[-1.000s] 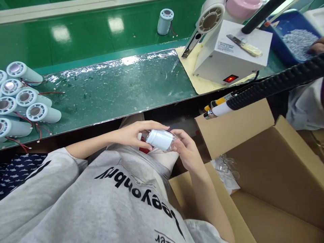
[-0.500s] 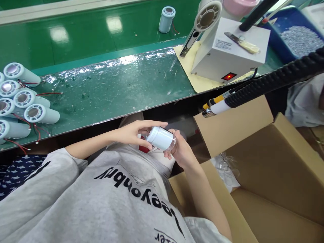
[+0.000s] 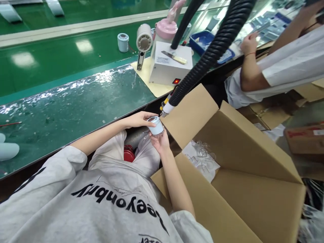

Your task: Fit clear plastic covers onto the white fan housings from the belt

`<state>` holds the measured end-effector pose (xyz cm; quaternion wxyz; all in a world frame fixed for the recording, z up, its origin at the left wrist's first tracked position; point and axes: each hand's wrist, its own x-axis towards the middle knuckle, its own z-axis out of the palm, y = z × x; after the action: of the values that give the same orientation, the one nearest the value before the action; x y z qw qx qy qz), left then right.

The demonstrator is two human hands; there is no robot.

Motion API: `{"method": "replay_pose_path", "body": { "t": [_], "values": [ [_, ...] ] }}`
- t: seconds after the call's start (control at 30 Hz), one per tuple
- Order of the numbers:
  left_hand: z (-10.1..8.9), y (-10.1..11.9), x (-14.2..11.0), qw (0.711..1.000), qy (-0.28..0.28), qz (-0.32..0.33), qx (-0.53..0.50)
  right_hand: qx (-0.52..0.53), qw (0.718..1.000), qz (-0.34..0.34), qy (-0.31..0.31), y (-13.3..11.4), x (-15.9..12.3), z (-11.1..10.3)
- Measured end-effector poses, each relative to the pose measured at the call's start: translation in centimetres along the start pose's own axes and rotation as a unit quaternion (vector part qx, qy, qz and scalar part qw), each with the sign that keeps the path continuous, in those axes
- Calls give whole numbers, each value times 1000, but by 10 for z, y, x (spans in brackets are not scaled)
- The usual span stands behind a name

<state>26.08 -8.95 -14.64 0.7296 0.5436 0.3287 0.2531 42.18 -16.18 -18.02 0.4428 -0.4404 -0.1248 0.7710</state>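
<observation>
A light blue cylinder [image 3: 157, 129] with a ringed top is held between my two hands over my lap. Clear plastic shows around its lower end. My left hand [image 3: 139, 120] grips the cylinder near its top, thumb on the near side and fingers along the far side. From below, my right hand [image 3: 161, 141] wraps round the clear lower end, some of its fingers hidden behind it. The cylinder stands nearly upright, leaning slightly.
An open cardboard box [image 3: 248, 175] with clear plastic pieces [image 3: 202, 153] is at my right. A black corrugated hose [image 3: 202, 64] crosses above it. On the bench stand a white box-shaped device [image 3: 168, 65], a hand fan [image 3: 144, 42] and another blue cylinder [image 3: 123, 43]. A co-worker's arm [image 3: 250, 67] is at right.
My view has swung to the right, bringing the co-worker into sight. The cylinder has been turned from lying tilted to nearly upright, with both hands still on it.
</observation>
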Motion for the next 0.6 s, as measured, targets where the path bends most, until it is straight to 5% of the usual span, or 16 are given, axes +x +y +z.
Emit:
{"method": "replay_pose_path", "body": {
  "t": [0.17, 0.6],
  "values": [
    [-4, 10, 16, 998, -33, -3, 48, 42, 999, 24, -9, -7, 10, -4],
    [-12, 22, 9, 998, -19, 10, 54, 66, 994, 67, -47, -12, 7, 12]
  ]
}}
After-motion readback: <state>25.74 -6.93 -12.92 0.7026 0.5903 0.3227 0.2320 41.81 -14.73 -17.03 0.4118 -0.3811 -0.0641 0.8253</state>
